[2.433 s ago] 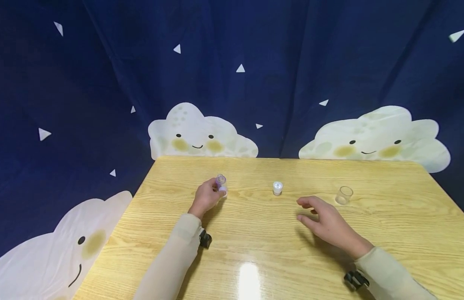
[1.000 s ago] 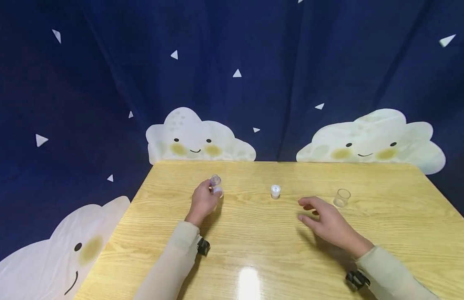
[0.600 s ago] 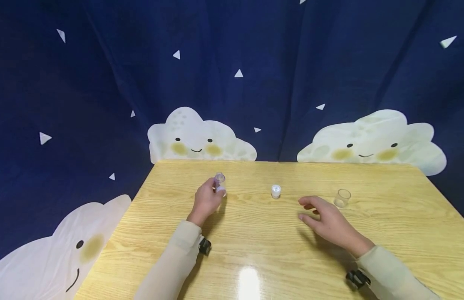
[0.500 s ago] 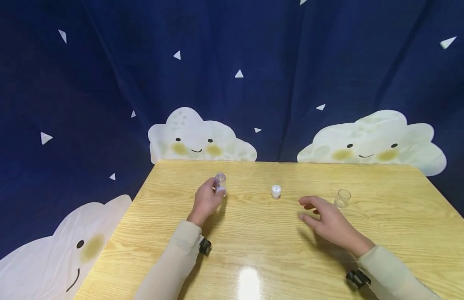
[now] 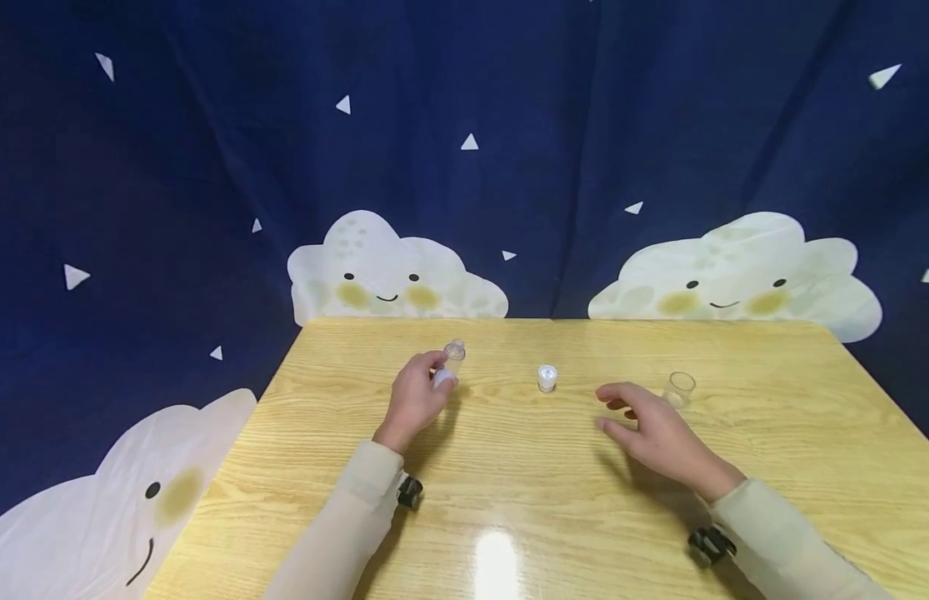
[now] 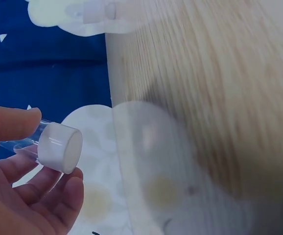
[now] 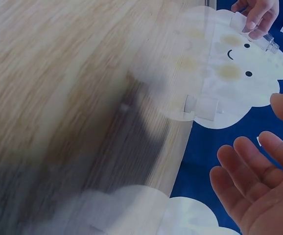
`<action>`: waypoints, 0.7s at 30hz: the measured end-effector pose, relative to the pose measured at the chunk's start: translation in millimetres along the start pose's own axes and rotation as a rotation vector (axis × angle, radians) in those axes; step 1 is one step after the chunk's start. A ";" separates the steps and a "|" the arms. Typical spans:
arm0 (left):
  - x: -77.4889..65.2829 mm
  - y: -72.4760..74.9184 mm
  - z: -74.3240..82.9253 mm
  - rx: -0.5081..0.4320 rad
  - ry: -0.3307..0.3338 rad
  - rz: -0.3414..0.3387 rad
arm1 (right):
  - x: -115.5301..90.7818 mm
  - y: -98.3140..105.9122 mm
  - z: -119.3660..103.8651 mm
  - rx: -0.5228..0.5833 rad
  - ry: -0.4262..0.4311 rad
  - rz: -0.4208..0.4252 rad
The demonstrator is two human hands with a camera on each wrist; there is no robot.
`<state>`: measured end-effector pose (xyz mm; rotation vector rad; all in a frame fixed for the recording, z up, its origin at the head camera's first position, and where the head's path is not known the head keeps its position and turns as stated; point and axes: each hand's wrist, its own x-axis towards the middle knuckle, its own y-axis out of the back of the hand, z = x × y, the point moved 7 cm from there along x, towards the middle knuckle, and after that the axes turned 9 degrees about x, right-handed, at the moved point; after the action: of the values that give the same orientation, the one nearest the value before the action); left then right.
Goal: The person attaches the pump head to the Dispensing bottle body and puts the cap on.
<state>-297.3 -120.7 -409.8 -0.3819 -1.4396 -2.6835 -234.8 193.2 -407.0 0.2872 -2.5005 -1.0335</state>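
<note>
One of the two bare hands on my feeds is holding something: the left hand (image 5: 416, 398) pinches a clear bottle (image 5: 456, 360) between thumb and curled fingers, over the far left of the table (image 5: 501, 467). The neck points up and the white end (image 6: 60, 148) juts out below the fingers; I take this low, side-on grip as a way to leave the top free. It looks lifted off the wood, though no view shows me the underside well enough to be certain, and the fingers cover part of its middle, so I can't tell what is inside.

Further out, a small white piece (image 5: 547, 377) stands on its own between the hands, perhaps put there so that either could reach it. The right hand (image 5: 656, 435) hangs with fingers spread and slightly bent around nothing. Just behind its knuckles sits a clear ring (image 5: 680, 388), its lower part masked by the hand and its walls so transparent that I can barely trace them.

Both wrist pictures give me a hazy tabletop, where cloud shapes from the blue backdrop (image 5: 404, 125) seem mirrored, and both sleeves (image 5: 332, 525) run out of the head view at the bottom
</note>
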 end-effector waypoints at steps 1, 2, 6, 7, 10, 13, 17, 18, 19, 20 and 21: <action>0.2 0.4 1.1 0.007 -0.006 0.002 | 0.6 -0.1 -0.1 -0.001 0.003 0.000; 0.3 0.9 2.3 0.013 -0.011 0.003 | 1.2 -0.3 -0.3 -0.002 0.008 0.001; 0.8 0.8 8.3 0.021 -0.035 -0.007 | 3.1 -0.1 -1.7 -0.003 0.016 0.000; 0.5 0.7 10.2 0.015 -0.043 -0.011 | 3.4 0.0 -1.7 -0.003 0.015 -0.001; -1.3 0.3 17.6 0.007 -0.078 -0.015 | 3.9 0.2 -1.4 -0.005 0.008 -0.001; -3.6 0.5 25.2 0.024 -0.114 -0.012 | 4.7 -0.6 -1.3 -0.005 0.010 0.000; -7.0 0.9 34.9 0.062 -0.145 -0.010 | 6.8 -1.4 -2.2 -0.002 0.023 0.005; -8.0 0.8 37.2 0.069 -0.152 -0.014 | 7.2 -1.5 -2.5 -0.002 0.025 0.005; -9.1 0.5 39.7 0.072 -0.162 -0.019 | 7.6 -1.6 -2.5 -0.002 0.023 0.004; -10.3 -0.4 42.1 0.073 -0.172 -0.027 | 7.9 -1.9 -2.3 -0.002 0.019 0.001; -11.4 -1.5 44.5 0.073 -0.184 -0.037 | 8.0 -2.1 -2.3 -0.002 0.017 0.000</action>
<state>-278.4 -83.6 -390.3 -0.6174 -1.6011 -2.6757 -240.8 187.6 -404.6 0.2943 -2.4843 -1.0290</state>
